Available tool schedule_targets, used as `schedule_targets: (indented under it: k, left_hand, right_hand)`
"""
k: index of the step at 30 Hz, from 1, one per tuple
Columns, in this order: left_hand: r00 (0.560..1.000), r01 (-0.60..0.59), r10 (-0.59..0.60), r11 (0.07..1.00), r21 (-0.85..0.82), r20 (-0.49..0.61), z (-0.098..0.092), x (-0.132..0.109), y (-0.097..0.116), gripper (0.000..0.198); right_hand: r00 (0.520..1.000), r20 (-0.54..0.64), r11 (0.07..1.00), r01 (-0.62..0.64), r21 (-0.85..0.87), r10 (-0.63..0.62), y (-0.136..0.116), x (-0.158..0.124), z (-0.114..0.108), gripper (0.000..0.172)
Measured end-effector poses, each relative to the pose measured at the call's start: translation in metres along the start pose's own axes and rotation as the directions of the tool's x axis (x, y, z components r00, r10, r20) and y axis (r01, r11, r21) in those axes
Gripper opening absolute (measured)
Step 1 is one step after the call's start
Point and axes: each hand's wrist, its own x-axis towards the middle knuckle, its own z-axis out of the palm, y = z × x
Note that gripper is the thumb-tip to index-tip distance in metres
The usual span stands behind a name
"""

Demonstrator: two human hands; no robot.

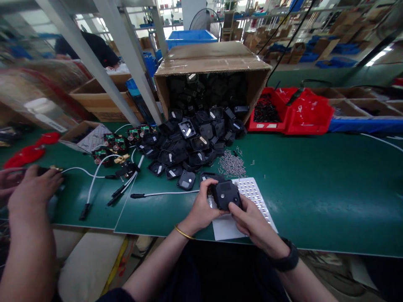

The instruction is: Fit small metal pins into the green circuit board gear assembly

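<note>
Between my two hands is a black plastic housing (227,194) with a round silver dot on its face. My left hand (201,205) grips its left side, thumb and fingers bent around it. The fingers of my right hand (252,218) close on its lower right edge, the thumb pressed on the face. A white cable (171,193) with a black plug runs leftward from near my left hand. Under the housing lies a white sheet with rows of silver dots (256,197). Just beyond my hands are a heap of black plastic covers (179,151) and a pile of small screws (232,163).
A cardboard box (210,58) on its side spills black covers onto the green table (315,188). Red bins (308,111) stand to its right. Circuit boards with cables (116,144) lie at left, where a co-worker's hands (33,188) handle a part. Metal posts (126,54) rise behind.
</note>
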Motion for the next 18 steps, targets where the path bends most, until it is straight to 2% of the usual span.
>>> schedule_targets:
  k: [4, 6, 9, 12, 18]
  left_hand:
    - [0.983, 0.058, -0.028, 0.985, -0.163, 0.183, -0.012, 0.006, 0.004, 0.088]
    - [0.970, 0.124, -0.066, 0.962, -0.244, 0.233, -0.017, 0.014, 0.011, 0.077]
    - [0.972, 0.201, -0.171, 0.961, -0.189, 0.164, -0.014, 0.025, 0.017, 0.051]
    - [0.983, 0.170, -0.162, 0.982, -0.084, 0.089, -0.006, 0.028, 0.017, 0.035]
    - [0.988, 0.155, -0.156, 0.984, -0.090, -0.009, 0.001, 0.023, 0.014, 0.029]
  right_hand:
    - [0.998, -0.046, 0.999, 0.032, 0.032, -0.030, 0.015, -0.001, 0.009, 0.038]
    - [0.997, -0.059, 0.997, 0.051, 0.050, -0.048, 0.020, -0.001, 0.011, 0.038]
    - [0.995, -0.081, 0.995, 0.071, 0.065, -0.066, 0.023, 0.000, 0.011, 0.039]
    - [0.992, -0.106, 0.995, 0.070, 0.074, -0.062, 0.024, 0.001, 0.011, 0.041]
    - [0.991, -0.121, 0.998, 0.067, 0.019, -0.065, 0.024, 0.004, 0.013, 0.041]
